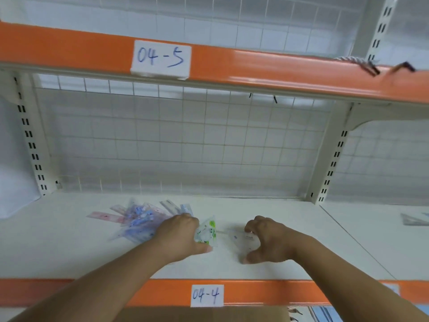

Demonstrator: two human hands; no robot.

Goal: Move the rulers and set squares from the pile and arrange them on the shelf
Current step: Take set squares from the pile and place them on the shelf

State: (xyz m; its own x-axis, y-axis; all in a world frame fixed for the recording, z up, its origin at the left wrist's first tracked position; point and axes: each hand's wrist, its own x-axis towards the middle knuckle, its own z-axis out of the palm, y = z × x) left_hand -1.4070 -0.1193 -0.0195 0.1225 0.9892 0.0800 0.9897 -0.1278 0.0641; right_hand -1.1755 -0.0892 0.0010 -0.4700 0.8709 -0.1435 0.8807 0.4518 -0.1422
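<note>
Green set square (207, 231) in left hand (178, 235) | clear set square (241, 238) in right hand (267, 240)

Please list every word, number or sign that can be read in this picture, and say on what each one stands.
"04-5": handwritten in blue on the upper label, stuck on the upper orange edge.
"04-4": handwritten in blue on the lower label, stuck on the lower orange edge.
Print on the green-printed packet and on the pile of rulers: too blurred to read.
</note>
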